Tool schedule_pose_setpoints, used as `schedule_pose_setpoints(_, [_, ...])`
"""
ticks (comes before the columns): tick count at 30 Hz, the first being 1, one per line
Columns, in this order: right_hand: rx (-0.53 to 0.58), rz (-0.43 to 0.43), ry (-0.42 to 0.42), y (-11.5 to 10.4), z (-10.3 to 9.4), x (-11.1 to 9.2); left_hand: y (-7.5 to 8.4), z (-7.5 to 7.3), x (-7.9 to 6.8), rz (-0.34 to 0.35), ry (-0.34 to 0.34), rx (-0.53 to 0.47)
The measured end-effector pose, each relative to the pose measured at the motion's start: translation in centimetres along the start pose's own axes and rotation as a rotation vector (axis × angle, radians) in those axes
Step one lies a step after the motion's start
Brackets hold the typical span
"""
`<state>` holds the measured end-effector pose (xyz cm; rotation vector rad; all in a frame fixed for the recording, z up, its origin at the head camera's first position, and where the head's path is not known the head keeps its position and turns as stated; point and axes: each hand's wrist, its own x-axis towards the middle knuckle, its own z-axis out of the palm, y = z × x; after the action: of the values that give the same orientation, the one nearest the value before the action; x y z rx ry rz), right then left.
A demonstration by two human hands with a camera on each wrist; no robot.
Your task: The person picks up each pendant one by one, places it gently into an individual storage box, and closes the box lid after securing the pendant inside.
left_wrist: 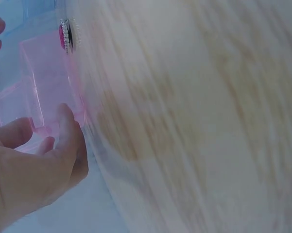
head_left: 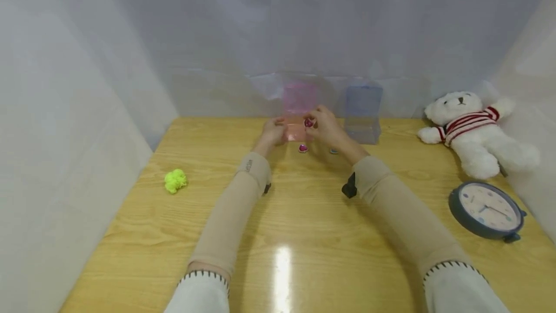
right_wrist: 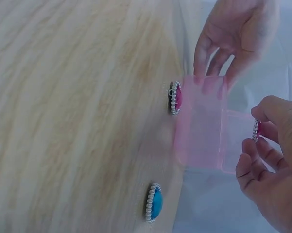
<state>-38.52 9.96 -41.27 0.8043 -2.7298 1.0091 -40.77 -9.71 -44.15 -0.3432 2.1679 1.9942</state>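
A see-through pink box (head_left: 297, 132) stands near the back edge of the table, its lid (head_left: 299, 98) raised behind it. My left hand (head_left: 272, 133) grips the box's left end between thumb and fingers, as the right wrist view shows. Above the box's right side, my right hand (head_left: 327, 127) pinches a pink gem (right_wrist: 256, 130) with a silver beaded rim by its edge. A second pink gem (right_wrist: 176, 98) of that kind lies on the table just in front of the box. Farther right, partly under my right wrist in the head view, lies a blue gem (right_wrist: 155, 203).
A see-through blue box (head_left: 363, 129) with raised lid stands right of my right hand. A white teddy bear (head_left: 473, 129) leans at the back right, above a round clock (head_left: 487, 209). Toward the left lies a bright yellow fluffy ball (head_left: 175, 180). Grey sheeting hangs behind the table.
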Motion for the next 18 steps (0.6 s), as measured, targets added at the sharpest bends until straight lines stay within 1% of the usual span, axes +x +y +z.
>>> schedule_pose_setpoints(2, [-0.011,0.003,-0.014,-0.1,0.0,0.3,0.1,0.1,-0.5,0.002,0.003,-0.021])
schedule_pose_setpoints(3, [-0.017,0.005,-0.023,-0.2,0.0,0.5,-0.4,0.0,0.0,0.006,-0.005,-0.040])
schedule_pose_setpoints(5, [-0.024,0.012,-0.044,-0.4,0.0,0.9,-0.4,0.1,-0.4,0.008,-0.006,-0.080])
schedule_pose_setpoints(7, [-0.033,0.021,-0.064,-0.4,0.1,1.2,-0.2,0.0,-0.8,-0.007,-0.002,-0.103])
schedule_pose_setpoints(9, [-0.047,0.020,-0.081,-0.5,0.3,1.6,0.0,0.0,-0.9,-0.025,0.004,-0.122])
schedule_pose_setpoints(10, [-0.053,0.020,-0.090,-0.5,0.4,1.8,0.9,0.2,-2.1,-0.062,0.026,-0.099])
schedule_pose_setpoints(11, [-0.060,0.017,-0.098,-0.5,0.5,1.9,1.5,0.2,-2.9,-0.074,0.029,-0.093])
schedule_pose_setpoints(13, [-0.067,0.011,-0.115,-0.5,0.8,2.3,1.9,0.2,-3.4,-0.087,0.029,-0.085])
schedule_pose_setpoints(17, [-0.075,0.004,-0.133,-0.4,1.1,2.9,1.6,0.2,-3.3,-0.062,0.028,-0.058])
schedule_pose_setpoints(18, [-0.085,0.001,-0.131,-0.3,1.1,3.1,0.4,0.1,-1.3,-0.042,0.026,-0.077])
